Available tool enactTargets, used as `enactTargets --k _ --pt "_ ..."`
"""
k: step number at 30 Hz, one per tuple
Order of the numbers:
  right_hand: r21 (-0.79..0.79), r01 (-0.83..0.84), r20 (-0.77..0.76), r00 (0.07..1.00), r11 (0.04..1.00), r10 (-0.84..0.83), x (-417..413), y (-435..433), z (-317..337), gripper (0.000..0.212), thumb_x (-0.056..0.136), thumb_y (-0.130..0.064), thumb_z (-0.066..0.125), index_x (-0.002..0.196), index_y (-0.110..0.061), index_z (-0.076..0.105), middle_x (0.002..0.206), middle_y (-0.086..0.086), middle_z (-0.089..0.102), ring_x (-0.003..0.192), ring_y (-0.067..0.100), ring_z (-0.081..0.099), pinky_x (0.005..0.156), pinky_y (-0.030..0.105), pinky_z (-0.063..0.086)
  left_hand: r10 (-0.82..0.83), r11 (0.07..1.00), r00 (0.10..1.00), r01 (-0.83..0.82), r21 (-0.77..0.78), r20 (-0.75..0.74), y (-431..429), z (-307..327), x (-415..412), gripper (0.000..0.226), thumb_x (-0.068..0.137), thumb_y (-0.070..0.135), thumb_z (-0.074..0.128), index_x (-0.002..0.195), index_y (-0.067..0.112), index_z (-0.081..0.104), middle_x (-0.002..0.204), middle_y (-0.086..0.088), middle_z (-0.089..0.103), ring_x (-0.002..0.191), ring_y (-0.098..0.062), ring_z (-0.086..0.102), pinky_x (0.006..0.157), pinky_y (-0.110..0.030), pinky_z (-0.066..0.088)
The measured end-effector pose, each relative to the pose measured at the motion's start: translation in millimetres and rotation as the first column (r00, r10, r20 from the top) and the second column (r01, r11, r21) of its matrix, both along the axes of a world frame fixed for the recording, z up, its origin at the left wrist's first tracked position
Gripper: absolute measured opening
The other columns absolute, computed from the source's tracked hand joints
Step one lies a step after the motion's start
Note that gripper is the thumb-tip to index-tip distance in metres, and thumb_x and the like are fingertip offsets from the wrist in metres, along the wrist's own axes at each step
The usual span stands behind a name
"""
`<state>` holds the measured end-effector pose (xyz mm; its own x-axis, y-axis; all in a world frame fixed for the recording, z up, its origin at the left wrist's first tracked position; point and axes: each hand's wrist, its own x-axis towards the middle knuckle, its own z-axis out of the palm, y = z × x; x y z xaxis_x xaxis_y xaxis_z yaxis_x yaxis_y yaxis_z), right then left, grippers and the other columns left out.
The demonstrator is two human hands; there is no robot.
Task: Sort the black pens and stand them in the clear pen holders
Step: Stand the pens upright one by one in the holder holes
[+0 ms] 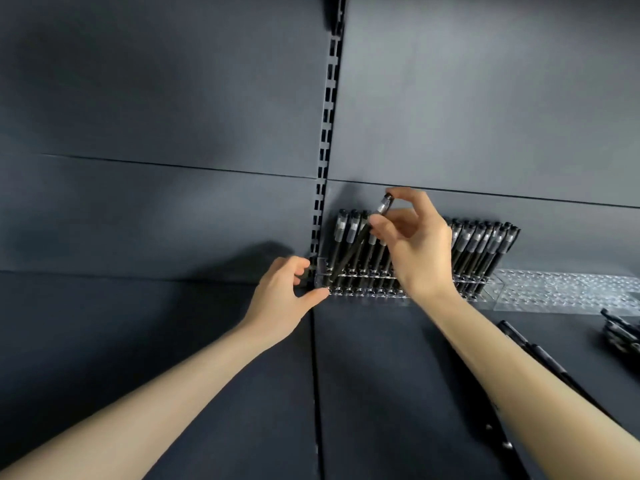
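Two hands meet at one clear pen holder (322, 271). The left hand (282, 289) grips its end between thumb and fingers. The right hand (415, 244) pinches a tilted black pen (349, 252), whose lower tip sits at the holder just beside the left hand. More loose pens (533, 351) lie right of the right forearm.

You face a dark grey wall (166, 98) of flat panels crossed by thin horizontal joints. A slotted upright (328, 133) runs down its middle to the shelf (156, 317), also dark grey, which a narrow seam (316, 375) splits front to back. Soft light brightens the upper right panel
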<state>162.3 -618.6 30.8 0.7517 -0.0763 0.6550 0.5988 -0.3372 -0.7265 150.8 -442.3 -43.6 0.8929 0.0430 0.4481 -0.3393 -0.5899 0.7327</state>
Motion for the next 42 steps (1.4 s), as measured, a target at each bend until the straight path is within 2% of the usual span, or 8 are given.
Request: enactTargets --k 7,13,20,27,31,34,39,42 --pt "-0.105 0.130 0.106 0.987 0.986 -0.118 14 15 0 0.027 0.089 -0.018 0.065 0.115 -0.020 0.057 0.077 -0.013 0.067 0.070 0.004 0.063 0.072 0.015 0.048 -0.117 0.993 0.993 0.117 0.002 0.012 0 -6 29 0.044 0.085 0.023 0.069 0.127 0.015 0.058 0.118 -0.002 0.060 0.088 -0.011 0.063 0.082 -0.029 0.052" --pt "-0.172 0.134 0.102 0.988 0.976 -0.117 22 17 -10 0.028 0.090 -0.016 0.064 0.117 -0.016 0.059 0.081 -0.005 0.070 0.075 0.009 0.066 0.078 0.024 0.052 -0.057 0.993 0.994 0.067 -0.098 0.097 -3 -14 36 0.029 0.084 0.018 0.070 0.113 0.011 0.069 0.103 0.000 0.067 0.073 -0.009 0.061 0.068 -0.013 0.047" --pt "-0.370 0.079 0.047 0.997 0.926 -0.067 24 20 -10 0.027 0.091 -0.010 0.061 0.116 -0.009 0.054 0.076 -0.011 0.066 0.075 0.016 0.066 0.079 0.030 0.051 -0.058 0.987 0.992 0.073 -0.145 0.109 -4 -17 38 0.030 0.084 0.015 0.071 0.113 0.010 0.069 0.096 0.003 0.066 0.069 -0.008 0.061 0.069 -0.018 0.050" --pt "-0.477 0.040 0.006 0.999 0.878 -0.042 29 19 -9 0.019 0.091 -0.009 0.061 0.108 -0.009 0.052 0.077 -0.005 0.068 0.073 0.016 0.066 0.072 0.024 0.050 -0.049 0.990 0.992 0.064 -0.125 0.116 -5 -16 36 0.032 0.084 0.016 0.071 0.115 0.009 0.067 0.098 -0.001 0.067 0.069 -0.007 0.061 0.073 -0.025 0.054" --pt "-0.460 0.038 -0.003 0.999 0.887 -0.045 30 19 -16 0.019 0.091 -0.010 0.061 0.108 -0.008 0.052 0.076 -0.006 0.066 0.074 0.016 0.066 0.071 0.015 0.048 -0.051 0.990 0.994 0.063 -0.129 0.097 -5 -14 35 0.032 0.084 0.016 0.071 0.115 0.010 0.067 0.093 0.004 0.065 0.067 -0.001 0.060 0.075 -0.028 0.056" --pt "-0.458 0.046 -0.003 0.999 0.888 -0.053 29 19 -17 0.020 0.091 -0.010 0.061 0.109 -0.010 0.052 0.076 -0.008 0.065 0.075 0.016 0.067 0.073 0.020 0.050 -0.049 0.993 0.995 0.058 -0.105 0.084 -5 -13 34 0.032 0.085 0.016 0.070 0.117 0.010 0.067 0.091 0.007 0.063 0.066 0.000 0.059 0.076 -0.027 0.054" --pt "-0.471 0.078 0.012 0.997 0.879 -0.082 25 17 -16 0.023 0.091 -0.015 0.062 0.113 -0.013 0.053 0.078 -0.009 0.067 0.070 0.008 0.063 0.071 0.015 0.048 -0.047 0.999 0.999 0.047 -0.026 0.000 -4 -7 27 0.038 0.089 0.021 0.065 0.125 0.014 0.061 0.101 0.002 0.065 0.080 -0.008 0.061 0.082 -0.023 0.048" --pt "-0.476 0.081 0.017 0.996 0.876 -0.083 20 15 -16 0.024 0.091 -0.018 0.061 0.114 -0.014 0.054 0.079 -0.011 0.066 0.068 0.002 0.059 0.072 0.015 0.046 -0.024 0.999 0.999 0.026 0.034 -0.041 -4 -3 18 0.036 0.090 0.027 0.062 0.123 0.014 0.057 0.110 -0.001 0.063 0.091 -0.014 0.063 0.084 -0.032 0.051"
